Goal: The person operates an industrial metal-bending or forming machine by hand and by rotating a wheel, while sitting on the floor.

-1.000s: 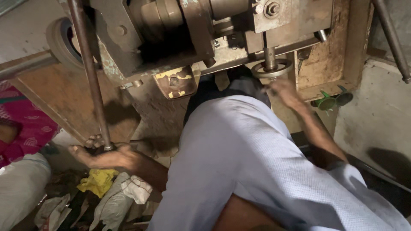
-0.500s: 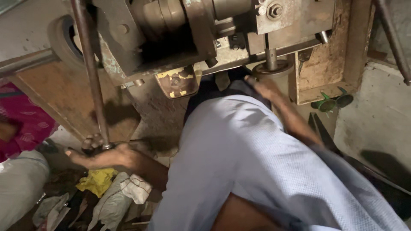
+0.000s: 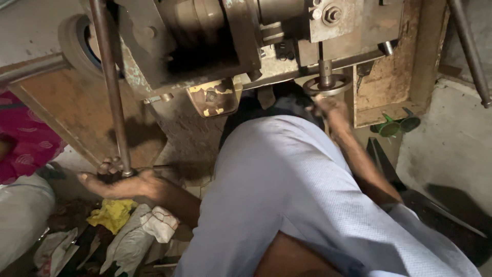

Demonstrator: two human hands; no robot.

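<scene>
Right hand (image 3: 330, 109) has come off the underside of the small round grey metal handwheel (image 3: 327, 84) slightly versus a second ago; it now sits just below the rim, touching or nearly so. Left hand (image 3: 120, 182) hasn't shifted: same spot at the foot of the long rusty steel rod (image 3: 110, 87).

- Right hand: fingers curled loosely toward the handwheel rim, knuckles up. Whether they actually pinch the rim I cannot tell; contact is blurred.
- Handwheel hangs on a short vertical shaft under the heavy grey-green cast machine body (image 3: 205, 46), near its right end, just left of the worn wooden box frame (image 3: 400, 77). Wheel axis vertical, wheel lies directly above the right hand.
- Left hand: palm up, fingers spread and cupped around the rod's lower end by the dark floor. Rod's long axis runs near vertical, leaning slightly left toward the top.
- Right hand is the nearer one to the wheel; left is well apart, across the pale blue trouser leg (image 3: 287, 195).
- Around the left hand: crumpled yellow cloth (image 3: 110, 214), white rag (image 3: 159, 223). Pink patterned fabric (image 3: 23, 136) at left edge. Green plastic funnel-like pieces (image 3: 397, 124) on the floor at right.
</scene>
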